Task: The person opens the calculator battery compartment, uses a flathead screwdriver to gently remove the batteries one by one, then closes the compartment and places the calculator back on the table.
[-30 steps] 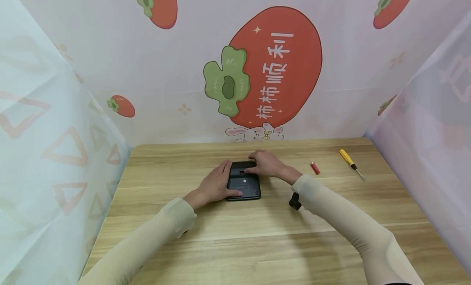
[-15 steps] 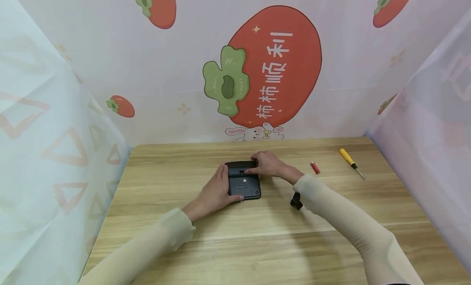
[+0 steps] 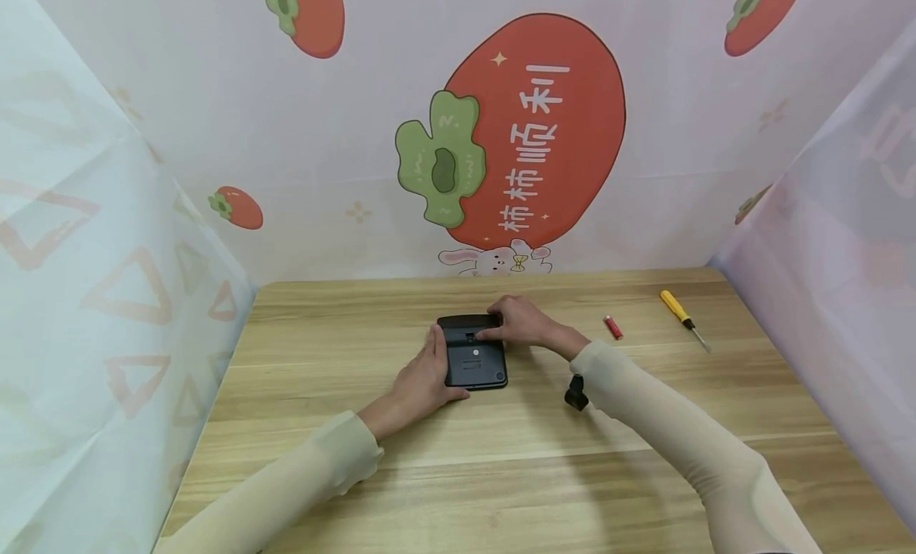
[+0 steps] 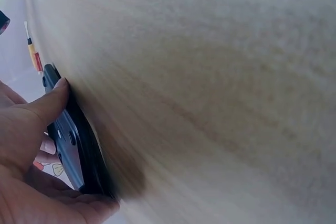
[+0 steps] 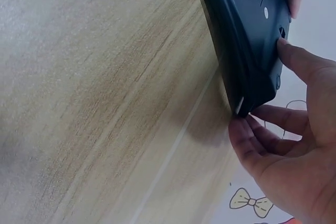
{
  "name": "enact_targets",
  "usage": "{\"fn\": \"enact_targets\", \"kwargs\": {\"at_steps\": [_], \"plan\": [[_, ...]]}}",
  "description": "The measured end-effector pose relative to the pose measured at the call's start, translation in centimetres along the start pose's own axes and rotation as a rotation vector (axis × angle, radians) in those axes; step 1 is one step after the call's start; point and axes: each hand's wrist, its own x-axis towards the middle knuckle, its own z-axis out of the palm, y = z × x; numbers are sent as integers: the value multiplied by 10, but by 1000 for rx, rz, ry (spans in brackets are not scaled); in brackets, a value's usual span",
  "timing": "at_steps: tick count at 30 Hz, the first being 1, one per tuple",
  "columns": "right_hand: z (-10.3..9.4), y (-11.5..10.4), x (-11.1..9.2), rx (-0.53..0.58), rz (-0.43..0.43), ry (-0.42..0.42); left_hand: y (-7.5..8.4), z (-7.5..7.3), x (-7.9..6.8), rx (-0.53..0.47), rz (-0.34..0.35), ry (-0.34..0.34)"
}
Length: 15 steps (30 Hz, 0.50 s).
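A black calculator [image 3: 481,369] lies back side up on the table, with a small pale dot and a round foot on its back. My left hand [image 3: 418,383] grips it at the left, fingers along the side edge and thumb at the near edge. At the far right corner my right hand [image 3: 528,323] holds it. Its thumb presses beside a small dark opening in the back, while the other fingers curl round the corner. In the right wrist view the calculator [image 5: 257,30] looks wedge-shaped, and those fingers [image 5: 247,142] touch its end.
Right of the hands lies a small red battery [image 3: 612,327]. Farther right is a screwdriver [image 3: 683,319] with a yellow handle. A small black object [image 3: 576,393] shows by the right sleeve. The wooden table [image 3: 487,474] meets a printed cloth backdrop at its far edge.
My left hand has slid slightly left and nearer, its thumb moving from the calculator's back to the near edge. More of the far left corner shows. The right hand has hardly moved.
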Motion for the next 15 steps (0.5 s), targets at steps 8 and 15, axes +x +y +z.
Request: {"fn": "enact_targets", "kwargs": {"at_steps": [8, 15], "plan": [[2, 3, -1, 28, 18, 1, -1, 1, 1, -91, 16, -7], [3, 6, -1, 49, 40, 14, -2, 2, 0, -135, 31, -9]]}}
